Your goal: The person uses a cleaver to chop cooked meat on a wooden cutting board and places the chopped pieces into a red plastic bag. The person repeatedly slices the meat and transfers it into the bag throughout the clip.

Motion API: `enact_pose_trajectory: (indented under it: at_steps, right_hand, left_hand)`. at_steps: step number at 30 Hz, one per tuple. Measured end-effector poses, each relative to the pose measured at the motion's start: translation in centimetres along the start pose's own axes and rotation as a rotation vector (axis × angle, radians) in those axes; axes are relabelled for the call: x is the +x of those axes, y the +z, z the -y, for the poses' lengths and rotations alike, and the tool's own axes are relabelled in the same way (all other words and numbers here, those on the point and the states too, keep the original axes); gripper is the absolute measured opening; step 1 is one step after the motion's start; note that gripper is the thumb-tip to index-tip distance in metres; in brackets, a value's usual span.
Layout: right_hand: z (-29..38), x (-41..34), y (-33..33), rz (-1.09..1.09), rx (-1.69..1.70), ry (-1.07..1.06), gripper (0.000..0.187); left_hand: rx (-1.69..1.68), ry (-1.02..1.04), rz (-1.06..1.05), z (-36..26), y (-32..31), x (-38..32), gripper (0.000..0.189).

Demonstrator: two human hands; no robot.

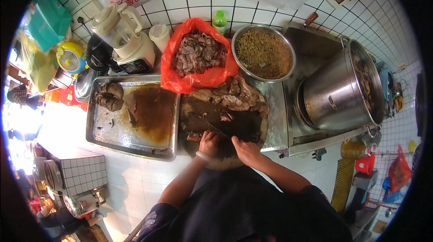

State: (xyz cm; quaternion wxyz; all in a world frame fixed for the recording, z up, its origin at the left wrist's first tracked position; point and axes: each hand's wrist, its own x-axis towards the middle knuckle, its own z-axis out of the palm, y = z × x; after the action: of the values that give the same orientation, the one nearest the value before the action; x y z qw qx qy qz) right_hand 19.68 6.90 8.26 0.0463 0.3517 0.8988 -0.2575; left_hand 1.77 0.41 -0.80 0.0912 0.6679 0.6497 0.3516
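Observation:
My right hand (245, 150) grips the handle of a kitchen knife (219, 131) whose dark blade slants up and left over a round chopping board (227, 159). Close by the blade, my left hand (209, 143) presses on a small piece of cooked meat (194, 136) at the board's left side. Another meat scrap (226, 116) lies near the board's middle. Along the far edge of the board are large chunks of meat on the bone (236, 96). Behind them, a red plastic bag (165, 69) stands open, full of sliced meat (199, 54).
To the left is a metal tray (105, 130) with brown liquid and a dark meat lump (110, 96). A steel bowl (292, 61) of chopped filling sits behind. A large stockpot (333, 89) stands right on the stove. A blender (130, 38) and green-capped bottle (219, 22) line the wall.

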Motion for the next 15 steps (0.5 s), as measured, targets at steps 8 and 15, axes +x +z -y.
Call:
enact_pose_trajectory:
  at_steps: [8, 15]
  right_hand:
    - [0.1, -0.8, -0.8, 0.026, -0.101, -0.055, 0.022]
    - [1.1, 0.4, -2.4, 0.077, -0.02, -0.04, 0.023]
  left_hand:
    - [-0.079, 0.011, -0.005, 0.2, 0.0, 0.1, 0.028]
    - [-0.086, 0.019, 0.021, 1.1, -0.5, -0.4, 0.029]
